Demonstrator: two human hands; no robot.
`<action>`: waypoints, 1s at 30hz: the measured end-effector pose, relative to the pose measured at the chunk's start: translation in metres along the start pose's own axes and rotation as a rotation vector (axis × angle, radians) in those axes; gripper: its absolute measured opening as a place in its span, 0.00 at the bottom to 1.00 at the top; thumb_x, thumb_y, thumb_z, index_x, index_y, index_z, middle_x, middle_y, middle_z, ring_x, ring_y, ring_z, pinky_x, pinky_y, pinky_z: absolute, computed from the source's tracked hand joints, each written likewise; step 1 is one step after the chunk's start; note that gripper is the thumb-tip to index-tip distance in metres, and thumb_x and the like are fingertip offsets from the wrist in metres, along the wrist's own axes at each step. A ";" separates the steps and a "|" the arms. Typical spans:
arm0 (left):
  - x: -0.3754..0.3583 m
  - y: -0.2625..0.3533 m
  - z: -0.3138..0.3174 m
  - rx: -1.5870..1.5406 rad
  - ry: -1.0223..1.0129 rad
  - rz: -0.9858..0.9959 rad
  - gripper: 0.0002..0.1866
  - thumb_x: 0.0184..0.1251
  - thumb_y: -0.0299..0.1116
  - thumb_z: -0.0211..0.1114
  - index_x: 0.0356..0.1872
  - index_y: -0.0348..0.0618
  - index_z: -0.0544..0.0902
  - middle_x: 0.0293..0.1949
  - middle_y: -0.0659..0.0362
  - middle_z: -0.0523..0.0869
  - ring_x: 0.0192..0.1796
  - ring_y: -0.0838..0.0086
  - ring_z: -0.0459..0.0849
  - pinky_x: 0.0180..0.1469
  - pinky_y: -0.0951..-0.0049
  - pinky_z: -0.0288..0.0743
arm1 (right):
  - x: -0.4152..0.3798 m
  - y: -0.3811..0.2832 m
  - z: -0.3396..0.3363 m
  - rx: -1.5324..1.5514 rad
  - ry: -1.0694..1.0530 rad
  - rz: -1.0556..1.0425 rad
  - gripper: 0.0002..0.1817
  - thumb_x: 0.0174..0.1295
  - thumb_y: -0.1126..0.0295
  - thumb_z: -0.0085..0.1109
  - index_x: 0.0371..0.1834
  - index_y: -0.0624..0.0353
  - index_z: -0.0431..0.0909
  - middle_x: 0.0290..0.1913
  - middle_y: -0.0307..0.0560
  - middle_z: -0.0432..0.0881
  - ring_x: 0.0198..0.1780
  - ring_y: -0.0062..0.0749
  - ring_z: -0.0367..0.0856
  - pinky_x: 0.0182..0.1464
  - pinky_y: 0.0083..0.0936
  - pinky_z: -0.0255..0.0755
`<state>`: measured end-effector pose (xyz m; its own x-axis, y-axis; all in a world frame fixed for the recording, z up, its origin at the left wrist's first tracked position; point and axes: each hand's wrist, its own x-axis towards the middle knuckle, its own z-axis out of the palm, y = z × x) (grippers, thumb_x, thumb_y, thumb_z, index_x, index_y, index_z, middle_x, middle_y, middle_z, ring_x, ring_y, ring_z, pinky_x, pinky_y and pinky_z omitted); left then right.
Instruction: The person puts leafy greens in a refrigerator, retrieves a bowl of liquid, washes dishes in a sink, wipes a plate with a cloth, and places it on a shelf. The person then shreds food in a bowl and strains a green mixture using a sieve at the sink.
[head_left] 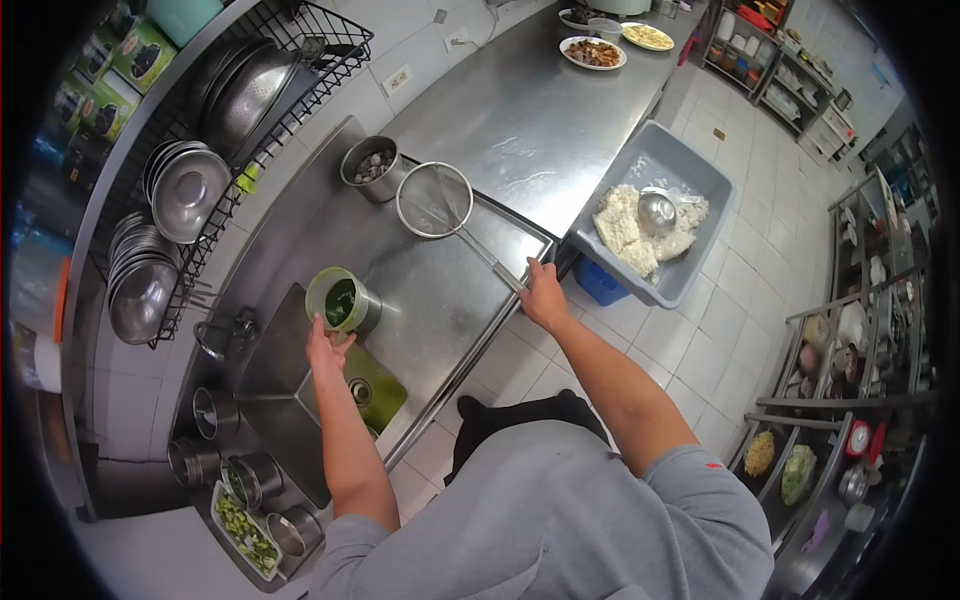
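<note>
One round green tub [340, 300] of dark leafy greens sits on the sink's [290, 400] edge, the left hand [325, 350] just beneath it, fingers spread against its side. The right hand [543, 297] has its fingers closed on the wire strainer's [434, 200] long handle. One steel pot [371, 167] stands beyond, on the brushed-steel bench [520, 120].

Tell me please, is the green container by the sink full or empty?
Not empty. The green container stands upright beside the sink, and dark green contents show through its open top. The left hand touches it.
</note>
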<state>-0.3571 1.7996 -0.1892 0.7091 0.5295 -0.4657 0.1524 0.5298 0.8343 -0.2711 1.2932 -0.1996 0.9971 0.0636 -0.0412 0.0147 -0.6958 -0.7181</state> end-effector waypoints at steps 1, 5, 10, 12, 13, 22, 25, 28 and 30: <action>-0.002 -0.001 -0.002 -0.020 -0.010 -0.012 0.35 0.82 0.51 0.64 0.79 0.43 0.65 0.78 0.51 0.68 0.79 0.51 0.68 0.67 0.23 0.74 | 0.006 0.009 0.006 0.063 0.040 -0.026 0.34 0.63 0.69 0.69 0.74 0.60 0.72 0.60 0.63 0.77 0.59 0.64 0.83 0.61 0.48 0.80; -0.038 -0.002 0.027 -0.046 0.011 0.014 0.34 0.82 0.48 0.65 0.79 0.42 0.66 0.78 0.50 0.67 0.80 0.50 0.65 0.69 0.22 0.73 | 0.033 0.024 0.015 0.294 -0.208 0.079 0.24 0.65 0.61 0.69 0.60 0.65 0.82 0.39 0.54 0.88 0.43 0.53 0.88 0.49 0.42 0.83; -0.039 -0.024 0.016 -0.018 -0.215 -0.018 0.33 0.86 0.52 0.54 0.83 0.48 0.65 0.82 0.56 0.66 0.85 0.53 0.58 0.79 0.32 0.65 | 0.028 -0.029 -0.019 0.516 -0.462 0.149 0.23 0.72 0.51 0.64 0.45 0.66 0.85 0.38 0.48 0.86 0.34 0.36 0.83 0.37 0.38 0.79; -0.043 -0.022 0.021 -0.086 -0.133 -0.048 0.35 0.82 0.49 0.62 0.83 0.50 0.65 0.86 0.56 0.57 0.87 0.52 0.54 0.78 0.31 0.65 | 0.018 -0.032 -0.016 0.236 -0.233 -0.097 0.19 0.74 0.57 0.57 0.45 0.65 0.84 0.39 0.64 0.87 0.42 0.56 0.89 0.47 0.51 0.81; -0.038 -0.023 0.017 -0.083 -0.126 -0.041 0.37 0.80 0.49 0.65 0.83 0.49 0.65 0.86 0.55 0.56 0.87 0.51 0.53 0.78 0.32 0.65 | 0.003 -0.038 -0.026 0.216 -0.127 -0.168 0.17 0.75 0.59 0.55 0.44 0.64 0.82 0.39 0.68 0.86 0.43 0.66 0.87 0.49 0.55 0.79; -0.033 -0.006 0.045 0.072 -0.158 -0.072 0.31 0.77 0.47 0.68 0.71 0.38 0.75 0.66 0.52 0.80 0.66 0.54 0.80 0.68 0.48 0.80 | -0.067 -0.023 -0.064 -0.165 0.005 0.073 0.08 0.69 0.71 0.54 0.49 0.56 0.72 0.35 0.61 0.87 0.41 0.67 0.86 0.41 0.61 0.77; -0.019 -0.008 0.059 0.090 -0.185 -0.109 0.28 0.78 0.47 0.66 0.68 0.38 0.76 0.63 0.51 0.82 0.65 0.54 0.82 0.65 0.50 0.82 | -0.076 -0.027 -0.065 -0.182 0.065 0.008 0.10 0.71 0.70 0.51 0.53 0.57 0.71 0.37 0.60 0.87 0.42 0.65 0.87 0.42 0.59 0.79; -0.005 -0.015 0.068 0.102 -0.286 -0.145 0.26 0.79 0.46 0.63 0.67 0.37 0.76 0.63 0.50 0.82 0.64 0.55 0.82 0.65 0.50 0.82 | -0.082 -0.027 -0.065 -0.205 -0.011 0.143 0.08 0.72 0.70 0.51 0.51 0.57 0.72 0.37 0.60 0.87 0.43 0.65 0.87 0.43 0.59 0.78; -0.017 -0.020 0.082 0.115 -0.412 -0.076 0.25 0.80 0.45 0.62 0.66 0.37 0.77 0.62 0.50 0.82 0.64 0.55 0.82 0.66 0.50 0.82 | -0.087 -0.028 -0.066 -0.176 0.005 0.195 0.08 0.72 0.70 0.52 0.50 0.57 0.73 0.37 0.60 0.87 0.43 0.65 0.87 0.44 0.58 0.78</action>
<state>-0.3156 1.7256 -0.1741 0.9048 0.1709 -0.3900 0.2740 0.4675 0.8405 -0.3535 1.2604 -0.1303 0.9827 -0.0875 -0.1635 -0.1660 -0.8082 -0.5650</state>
